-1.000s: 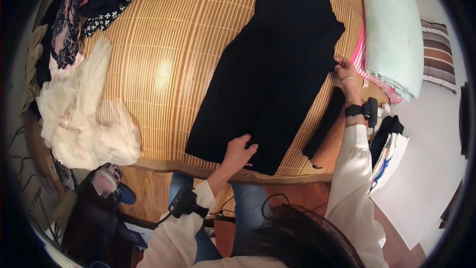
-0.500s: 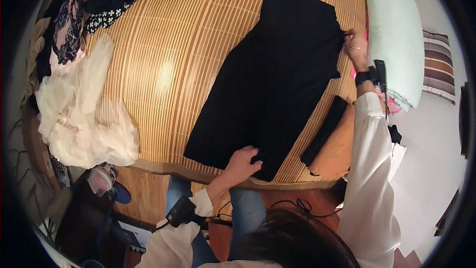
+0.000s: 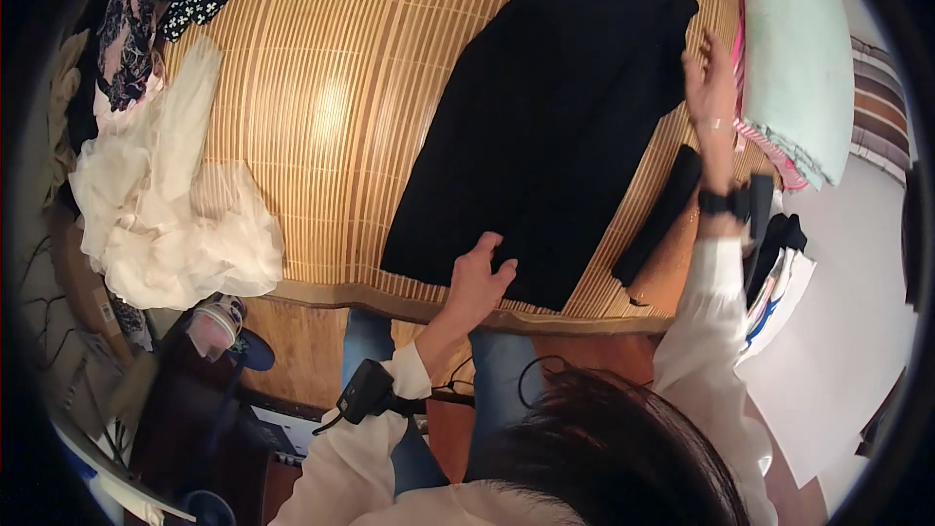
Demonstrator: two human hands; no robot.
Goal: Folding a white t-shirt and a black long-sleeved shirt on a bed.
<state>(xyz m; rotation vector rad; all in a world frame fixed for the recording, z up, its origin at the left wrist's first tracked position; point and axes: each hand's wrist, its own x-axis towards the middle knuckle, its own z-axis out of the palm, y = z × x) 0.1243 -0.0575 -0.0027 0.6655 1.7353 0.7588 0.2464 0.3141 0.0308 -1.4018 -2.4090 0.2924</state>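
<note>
A black sleeveless garment (image 3: 545, 127), which looks like a dress, lies spread out flat on a slatted bamboo mat (image 3: 321, 127). On its lower part, close to the near edge of the mat, rests my left hand (image 3: 477, 280), thumb and forefinger apart and holding nothing. My right hand (image 3: 711, 81) is beside the garment's upper right edge, fingers loosely stretched and apart from the cloth. Black devices are strapped to both wrists.
Rolled black (image 3: 662, 209) and orange-brown (image 3: 670, 248) pieces lie right of the garment. A folded pale green quilt (image 3: 794, 49) is at the far right. Sheer cream cloth (image 3: 175, 224) and a heap of patterned clothes (image 3: 131, 34) lie on the left.
My right hand was at the garment's right edge and has come off it, its fingers opening. The view has shifted a little. My left hand stays on the lower part of the garment.
</note>
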